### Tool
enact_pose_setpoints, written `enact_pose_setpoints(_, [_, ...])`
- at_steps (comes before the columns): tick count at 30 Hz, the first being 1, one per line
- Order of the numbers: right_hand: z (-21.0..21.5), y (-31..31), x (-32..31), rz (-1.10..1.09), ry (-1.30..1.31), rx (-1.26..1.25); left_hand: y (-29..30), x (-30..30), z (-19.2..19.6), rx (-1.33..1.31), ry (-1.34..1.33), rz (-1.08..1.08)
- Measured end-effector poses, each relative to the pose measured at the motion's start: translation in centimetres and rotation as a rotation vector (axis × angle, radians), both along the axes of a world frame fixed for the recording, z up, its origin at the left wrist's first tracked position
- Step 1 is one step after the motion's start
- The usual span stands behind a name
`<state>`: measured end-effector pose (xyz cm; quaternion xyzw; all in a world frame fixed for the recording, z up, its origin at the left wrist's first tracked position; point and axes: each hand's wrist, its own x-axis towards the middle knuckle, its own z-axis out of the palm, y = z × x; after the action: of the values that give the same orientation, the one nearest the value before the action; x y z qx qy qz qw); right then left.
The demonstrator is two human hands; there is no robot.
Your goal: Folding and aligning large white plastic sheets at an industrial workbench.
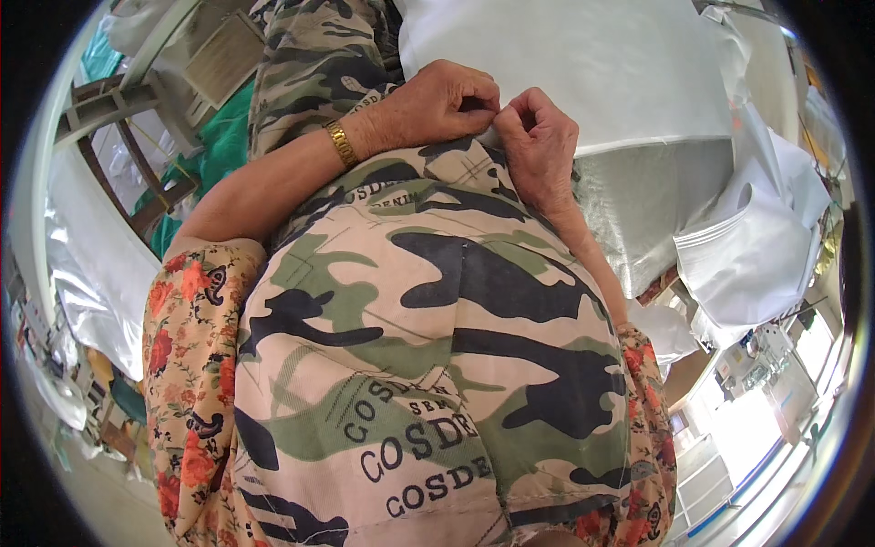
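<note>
My left hand [436,105], with a gold watch [343,143] at its wrist, is closed with the fingertips pinched. Almost touching it on the right, my right hand [540,146] is closed too, thumb against curled fingers. Whatever lies between the fingertips is too small or hidden to make out. Both hands are just past the far edge of the camouflage apron [437,264] that covers my front. Beside and beyond my right hand spreads a large sheet of smooth white material [592,73]. A greyish, sheer-looking part [652,201] hangs along its near edge.
Folded shiny white material [752,255] hangs at the right. On the left stand a brown and grey frame [132,137] and green cloth [223,137], with glossy white sheeting [96,246] nearer. A bright window or doorway [747,410] shows at the lower right.
</note>
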<state>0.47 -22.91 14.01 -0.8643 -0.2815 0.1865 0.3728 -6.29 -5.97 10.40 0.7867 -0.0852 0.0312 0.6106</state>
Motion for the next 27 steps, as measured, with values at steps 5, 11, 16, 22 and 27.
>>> enact_pose_setpoints(5, [-1.3,-4.3,1.8,-0.198,-0.232,-0.141,0.1,-0.6,0.3,-0.054,0.027,0.075])
enact_pose_setpoints(11, [-3.2,-17.6,7.3,-0.207,-0.508,-0.413,0.2,-1.1,-0.6,-0.153,0.177,0.078])
enact_pose_setpoints(16, [-2.9,-30.2,12.0,-0.111,-0.461,-1.09,0.8,-0.6,0.0,-0.214,0.321,0.054])
enact_pose_setpoints(22, [2.1,-14.4,5.6,0.035,-0.083,-0.083,0.6,-0.7,-0.5,-0.29,0.402,0.041])
enact_pose_setpoints(27, [4.8,-5.4,0.9,0.322,-0.111,-0.071,0.9,-0.6,-1.5,-0.456,0.336,0.003])
